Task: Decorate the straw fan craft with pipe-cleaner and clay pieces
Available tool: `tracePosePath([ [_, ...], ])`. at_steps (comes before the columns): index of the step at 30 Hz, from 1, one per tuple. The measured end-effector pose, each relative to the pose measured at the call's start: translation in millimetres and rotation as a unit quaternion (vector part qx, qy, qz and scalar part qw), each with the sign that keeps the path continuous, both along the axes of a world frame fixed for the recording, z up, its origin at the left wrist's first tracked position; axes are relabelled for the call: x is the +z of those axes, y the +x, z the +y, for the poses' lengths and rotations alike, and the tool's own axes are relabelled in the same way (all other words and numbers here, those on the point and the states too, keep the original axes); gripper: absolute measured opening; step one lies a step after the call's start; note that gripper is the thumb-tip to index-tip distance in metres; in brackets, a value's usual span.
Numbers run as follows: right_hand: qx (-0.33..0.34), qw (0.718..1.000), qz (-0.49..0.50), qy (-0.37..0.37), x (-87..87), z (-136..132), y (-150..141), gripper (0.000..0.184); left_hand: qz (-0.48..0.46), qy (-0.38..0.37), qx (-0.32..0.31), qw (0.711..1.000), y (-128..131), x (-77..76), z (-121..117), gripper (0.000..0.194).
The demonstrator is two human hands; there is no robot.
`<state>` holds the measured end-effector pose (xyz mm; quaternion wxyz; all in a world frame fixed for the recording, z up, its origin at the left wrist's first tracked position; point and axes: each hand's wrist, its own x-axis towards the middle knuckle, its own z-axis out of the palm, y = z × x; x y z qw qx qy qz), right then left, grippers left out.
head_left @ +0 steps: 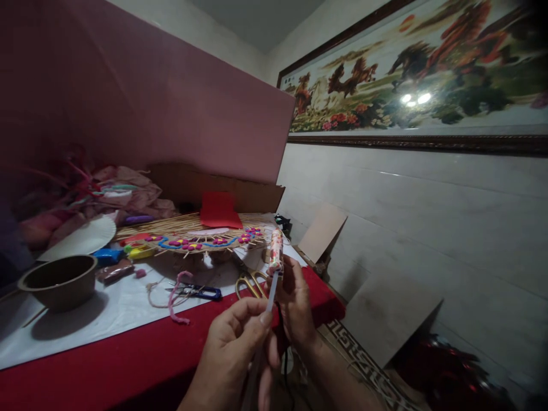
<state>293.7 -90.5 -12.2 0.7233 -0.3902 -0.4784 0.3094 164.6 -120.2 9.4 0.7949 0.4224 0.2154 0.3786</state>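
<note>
In front of me, my right hand (297,299) is wrapped round a hot glue gun (276,250) with a flowered pattern, its rear end turned towards me. A black cord hangs below it. My left hand (240,342) pinches a long translucent glue stick (273,292) between thumb and fingers. The stick's far end meets the back of the gun; how deep it sits inside is hidden. Just beyond my hands lie gold-handled scissors (250,283) and a curved cardboard piece (205,244) decorated with pink flowers and a blue wavy line.
A brown bowl (57,285) stands at the left on the white sheet (115,328). Blue-handled snips (205,292) and pink yarn (175,299) lie nearer the middle. Behind are thin sticks (180,225) and red paper (219,210). The table's red-covered edge (329,302) ends at the right.
</note>
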Motion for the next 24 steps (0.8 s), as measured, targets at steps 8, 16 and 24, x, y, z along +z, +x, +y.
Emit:
tracePosePath([
  [8, -0.02, 0.996, -0.086, 0.016, 4.3, -2.2, -5.6, 0.036, -0.033, -0.052, 0.019, 0.998, -7.8, -5.1, 1.5, 0.033],
  [16, -0.108, 0.966, -0.234, 0.022, 3.2, -5.2, -4.3, 0.038, -0.006, -0.023, 0.052, 0.998, -27.0, -25.2, 17.8, 0.024],
  [24, -0.143, 0.932, -0.331, 0.039, 3.3, -7.5, -10.8, 0.041, 0.05, -0.004, 0.128, 0.99, -33.0, -32.2, 26.5, 0.032],
])
